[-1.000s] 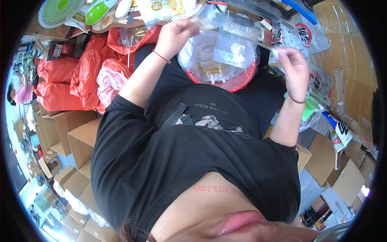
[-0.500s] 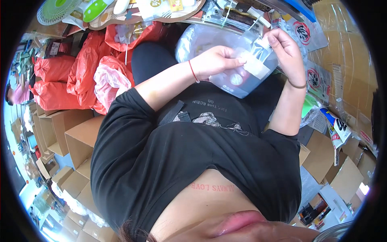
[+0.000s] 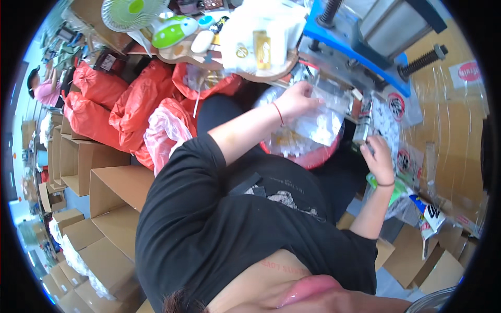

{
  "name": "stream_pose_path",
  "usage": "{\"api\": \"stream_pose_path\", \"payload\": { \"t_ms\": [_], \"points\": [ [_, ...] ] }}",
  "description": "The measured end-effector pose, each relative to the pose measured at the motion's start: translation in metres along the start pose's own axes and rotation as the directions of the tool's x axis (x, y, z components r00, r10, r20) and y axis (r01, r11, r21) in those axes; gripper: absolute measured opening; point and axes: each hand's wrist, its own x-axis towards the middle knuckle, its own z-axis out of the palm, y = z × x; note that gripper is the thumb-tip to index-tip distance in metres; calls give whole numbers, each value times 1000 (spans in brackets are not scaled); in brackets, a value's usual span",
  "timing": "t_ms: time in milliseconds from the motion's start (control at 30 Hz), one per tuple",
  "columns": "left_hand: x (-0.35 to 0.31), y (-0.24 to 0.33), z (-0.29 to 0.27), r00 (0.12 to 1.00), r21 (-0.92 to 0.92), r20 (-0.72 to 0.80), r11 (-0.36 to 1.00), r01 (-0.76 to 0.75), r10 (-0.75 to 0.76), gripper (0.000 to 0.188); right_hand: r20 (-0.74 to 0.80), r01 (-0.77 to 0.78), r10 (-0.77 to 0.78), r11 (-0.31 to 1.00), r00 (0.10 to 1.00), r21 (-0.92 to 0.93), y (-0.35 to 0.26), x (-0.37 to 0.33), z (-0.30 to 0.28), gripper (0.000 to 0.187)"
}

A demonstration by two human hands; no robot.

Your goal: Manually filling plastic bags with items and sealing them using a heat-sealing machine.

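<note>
My left hand (image 3: 301,103) is closed, its fingertips pinching a clear plastic bag (image 3: 324,125). The bag hangs over a red-rimmed tub (image 3: 318,158) at my lap, and glare hides some of its surface. Clear and yellowish small pieces (image 3: 286,143) show inside the tub. To the right, my right hand (image 3: 380,160) is apart from the bag, thumb and forefinger spread. Its fingertips are close to a narrow metal machine part (image 3: 362,125); whether they touch it is unclear.
A blue-framed press (image 3: 355,44) with springs stands at the upper right. A board (image 3: 172,55) bears a small fan (image 3: 130,13) and white packages (image 3: 261,41). Red bags (image 3: 99,117) and open cardboard boxes (image 3: 117,188) lie at left. Another person (image 3: 48,89) is far left.
The view has shifted, bringing the press further in. My right hand has let go of the clear packet and moved down. A red-rimmed tub shows where a translucent bin was.
</note>
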Motion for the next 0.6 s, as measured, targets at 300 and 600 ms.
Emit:
{"api": "stream_pose_path", "payload": {
  "t_ms": [300,600],
  "points": [
    [-35,-26,-88,586,938,310,-341,-61,748,48,30,-140,136,969,990,205,11,-21,-17,23],
    [-54,-8,-39,952,281,-60,920,-273,300,22,-341,-214,399,857,851,469,18,6,6,22]
  ]
}}
